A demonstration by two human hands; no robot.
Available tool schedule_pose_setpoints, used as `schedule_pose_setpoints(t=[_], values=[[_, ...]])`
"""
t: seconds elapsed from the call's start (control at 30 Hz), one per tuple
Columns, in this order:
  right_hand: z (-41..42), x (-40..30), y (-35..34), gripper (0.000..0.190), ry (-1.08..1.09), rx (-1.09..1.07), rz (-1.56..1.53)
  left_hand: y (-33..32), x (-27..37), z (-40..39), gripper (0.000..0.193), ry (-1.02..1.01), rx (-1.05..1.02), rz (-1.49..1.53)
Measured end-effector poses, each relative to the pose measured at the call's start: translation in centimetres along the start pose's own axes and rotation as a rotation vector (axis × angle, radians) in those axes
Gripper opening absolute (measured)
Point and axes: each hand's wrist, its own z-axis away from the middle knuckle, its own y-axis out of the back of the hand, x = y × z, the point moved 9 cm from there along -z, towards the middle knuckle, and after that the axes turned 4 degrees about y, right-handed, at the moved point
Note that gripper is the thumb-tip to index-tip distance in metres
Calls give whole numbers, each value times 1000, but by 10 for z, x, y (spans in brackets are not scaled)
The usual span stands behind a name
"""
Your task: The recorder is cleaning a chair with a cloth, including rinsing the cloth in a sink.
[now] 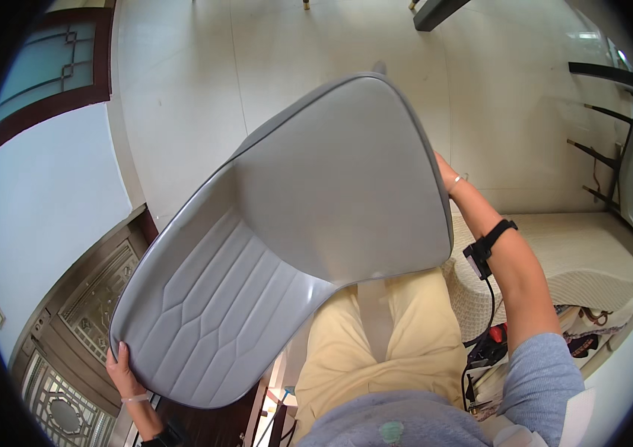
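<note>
A grey padded chair (344,179) with a piped edge is held tilted in front of my legs. Its backrest (210,313), stitched in long lines and hexagon shapes, points to the lower left. The smooth seat faces up towards me. My left hand (121,371) grips the top rim of the backrest, thumb on the front face and fingers hidden behind. At the right side of the seat is my right hand (444,170), its fingers hidden under the edge. The chair's underside is out of sight, except for a small grey tip beyond the far edge.
A cream textured cushion (562,251) lies on the right above a cluttered shelf (495,385). Chairs with dark legs (601,153) stand at the far right. An ornate metal door (79,363) is at the lower left. Pale floor tiles (182,84) stretch ahead.
</note>
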Motion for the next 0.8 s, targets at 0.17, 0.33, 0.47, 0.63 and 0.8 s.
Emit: schedule_pose_setpoints(t=[0.17, 0.33, 0.47, 0.63, 0.8], values=[[28, 40, 41, 36, 13, 74, -119, -7, 54, 42, 26, -187, -2, -9], [42, 77, 70, 36, -58, 178, -189, -44, 81, 98, 27, -325, 24, -195], [60, 108, 93, 37, -80, 324, -348, -70, 41, 113, 22, -193, -202, -317], [106, 123, 159, 41, 23, 594, -657, -95, -14, 134, 34, -150, -344, -418], [149, -1, 119, 42, 69, 347, -937, -114, -74, 152, 40, -12, -568, -568]])
